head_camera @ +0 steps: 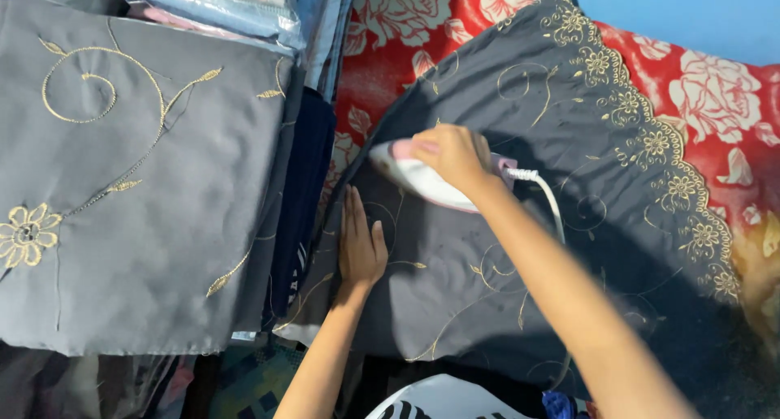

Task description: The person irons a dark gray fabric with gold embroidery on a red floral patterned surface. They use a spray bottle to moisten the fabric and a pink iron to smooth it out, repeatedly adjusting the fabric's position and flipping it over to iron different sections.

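Right hand [452,153]: fingers curled together and clamped over the handle of the iron [422,178], knuckles uppermost; forearm runs from lower right up to the wrist.

Left hand [360,238]: not gripping; palm flat, fingers straight and close together, thumb a little apart, pressed down on the grey cloth [520,248] just below and to the left of the iron.

Iron: white body with pink trim at the nose and at the heel; slightly blurred; sole down on the grey cloth, near the cloth's upper left edge; long axis runs roughly left to right with a slight tilt, pointed nose toward upper left, heel toward the right; white cord [546,193] leaves the heel through a ribbed sleeve and curves down across the cloth, passing behind the right forearm.

Grey cloth: dark grey, embroidered in gold with curling stems and small leaves; scalloped border of gold flowers along its upper right edge; spread flat, set cornerwise over the red floral sheet [390,37], its top corner toward the blue wall [691,13].

Folded grey cloth [138,183]: same colour and gold embroidery, one flower at its left edge; lies to the left, well apart from the iron; dark blue fabric [302,183] between it and the spread cloth.

Clear plastic packets [219,4]: stacked at top left, above the folded cloth.
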